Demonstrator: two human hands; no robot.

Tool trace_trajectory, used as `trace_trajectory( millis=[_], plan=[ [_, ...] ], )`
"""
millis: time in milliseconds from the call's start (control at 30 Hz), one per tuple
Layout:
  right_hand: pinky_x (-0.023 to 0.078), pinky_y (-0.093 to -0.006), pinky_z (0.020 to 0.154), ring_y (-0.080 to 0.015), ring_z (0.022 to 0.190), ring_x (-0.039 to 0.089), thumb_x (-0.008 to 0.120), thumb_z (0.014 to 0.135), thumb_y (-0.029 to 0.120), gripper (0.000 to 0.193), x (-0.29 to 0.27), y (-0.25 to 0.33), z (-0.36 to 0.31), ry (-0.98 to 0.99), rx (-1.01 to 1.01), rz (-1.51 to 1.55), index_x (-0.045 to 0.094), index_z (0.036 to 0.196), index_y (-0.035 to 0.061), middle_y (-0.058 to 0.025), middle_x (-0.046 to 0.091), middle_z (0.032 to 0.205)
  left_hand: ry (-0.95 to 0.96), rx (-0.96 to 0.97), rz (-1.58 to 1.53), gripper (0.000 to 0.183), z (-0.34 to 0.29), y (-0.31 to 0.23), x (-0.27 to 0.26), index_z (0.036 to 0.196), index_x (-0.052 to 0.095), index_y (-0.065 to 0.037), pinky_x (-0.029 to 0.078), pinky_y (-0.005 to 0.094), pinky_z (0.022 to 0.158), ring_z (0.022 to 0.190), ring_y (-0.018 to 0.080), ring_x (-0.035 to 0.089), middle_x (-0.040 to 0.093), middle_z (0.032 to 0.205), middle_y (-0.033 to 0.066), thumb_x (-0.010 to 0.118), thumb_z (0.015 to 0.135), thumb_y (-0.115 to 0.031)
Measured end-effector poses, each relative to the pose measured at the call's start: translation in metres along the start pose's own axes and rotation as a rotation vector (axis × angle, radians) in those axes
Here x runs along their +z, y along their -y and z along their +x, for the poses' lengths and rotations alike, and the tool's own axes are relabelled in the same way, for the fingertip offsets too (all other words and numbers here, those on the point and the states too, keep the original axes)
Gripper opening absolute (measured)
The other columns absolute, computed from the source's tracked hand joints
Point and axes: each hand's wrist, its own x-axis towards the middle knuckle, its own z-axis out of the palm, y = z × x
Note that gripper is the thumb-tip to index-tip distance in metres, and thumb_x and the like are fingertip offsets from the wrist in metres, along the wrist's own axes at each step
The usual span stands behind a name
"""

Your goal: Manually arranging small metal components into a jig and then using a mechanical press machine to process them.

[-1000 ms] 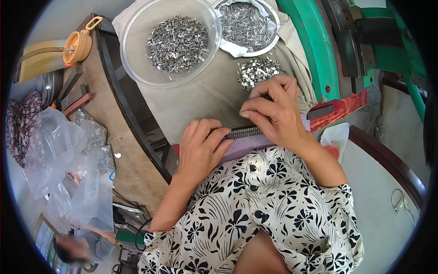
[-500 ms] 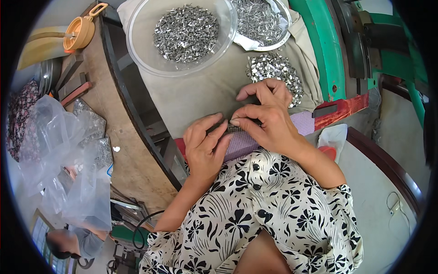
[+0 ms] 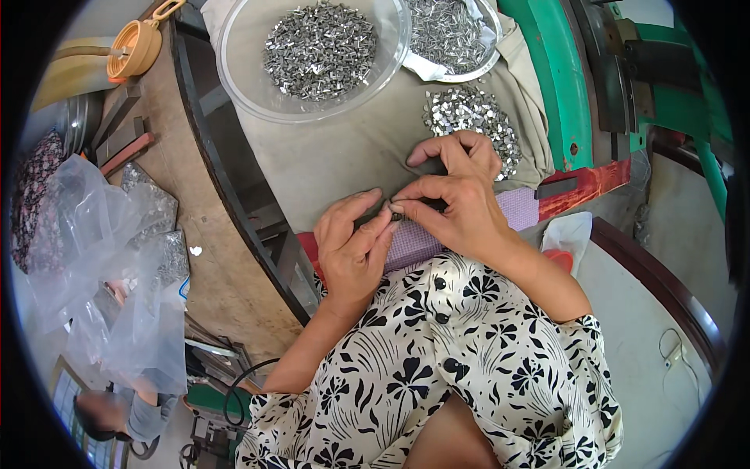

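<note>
My left hand [image 3: 348, 246] is closed, with its thumb and forefinger tips pinching at a small dark metal piece [image 3: 397, 216]. My right hand [image 3: 467, 202] meets it there, thumb and forefinger pressed together on the same piece, its other fingers curled above. The fingers hide most of the piece, so its exact shape cannot be made out. Both hands are over a purple checked cloth [image 3: 410, 244] at the table's near edge. Just beyond my right hand lies a loose heap of small shiny metal pieces [image 3: 469, 113].
A clear plastic bowl [image 3: 234, 82] of small metal pieces and a white-rimmed bowl [image 3: 494, 59] of thin metal pins stand at the back. Green machinery [image 3: 558, 86] borders the right. Plastic bags [image 3: 125, 305] and an orange cup [image 3: 134, 51] are on the wooden table left; another person [image 3: 125, 414] is lower left.
My left thumb and forefinger have moved up to my right fingertips, closing the gap where more of the dark metal showed. The person at lower left has shifted, with a hand now near the bags.
</note>
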Motion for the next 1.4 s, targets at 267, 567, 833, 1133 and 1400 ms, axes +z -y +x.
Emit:
trace_trajectory(
  millis=[267,567,833,1133,1400],
  plan=[
    [0.025,-0.0440,0.100,-0.0278,0.115,0.042,0.083,0.072,0.024,0.013,-0.0016,0.0010,-0.0001,0.026,0.012,-0.008,0.081,0.083,0.0172,0.0006,0.062,0.113,-0.010,-0.006,0.010,0.030,-0.0006,-0.0011,0.0017,0.101,0.075,-0.009,0.042,0.0383,0.093,0.108,0.0268,0.062,0.068,0.118,0.0061,0.081,0.072,-0.005],
    [0.025,-0.0431,0.101,-0.0273,0.117,0.042,0.081,0.075,0.024,0.014,-0.0035,-0.0011,-0.0019,0.042,-0.005,-0.014,0.081,0.087,0.0160,0.0009,0.062,0.116,-0.005,-0.004,0.021,0.031,-0.0004,-0.0018,0.0020,0.103,0.076,-0.010,0.042,0.0377,0.093,0.108,0.0262,0.063,0.068,0.116,0.0047,0.081,0.073,-0.007],
    [0.025,-0.0429,0.101,-0.0275,0.119,0.041,0.081,0.075,0.023,0.014,-0.0042,-0.0036,-0.0025,0.050,-0.010,0.012,0.082,0.087,0.0161,0.0013,0.063,0.117,0.004,0.005,0.045,0.031,-0.0002,-0.0013,0.0025,0.104,0.076,-0.011,0.043,0.0377,0.093,0.107,0.0255,0.063,0.067,0.116,0.0047,0.081,0.073,-0.007],
    [0.023,-0.0456,0.102,-0.0283,0.120,0.040,0.083,0.072,0.025,0.016,-0.0014,-0.0014,-0.0021,0.039,0.019,0.008,0.082,0.085,0.0162,0.0009,0.063,0.117,0.016,-0.010,0.047,0.029,-0.0024,-0.0010,0.0019,0.100,0.075,-0.009,0.043,0.0387,0.095,0.110,0.0263,0.062,0.068,0.118,0.0051,0.081,0.073,-0.006],
    [0.022,-0.0462,0.102,-0.0298,0.120,0.040,0.085,0.069,0.028,0.018,0.0029,0.0015,0.0011,0.004,0.051,-0.005,0.080,0.080,0.0142,0.0005,0.061,0.113,-0.022,0.000,0.021,0.020,-0.0017,-0.0008,0.0037,0.091,0.073,-0.007,0.043,0.0393,0.096,0.109,0.0273,0.062,0.069,0.118,0.0061,0.081,0.072,-0.006]
  ],
)
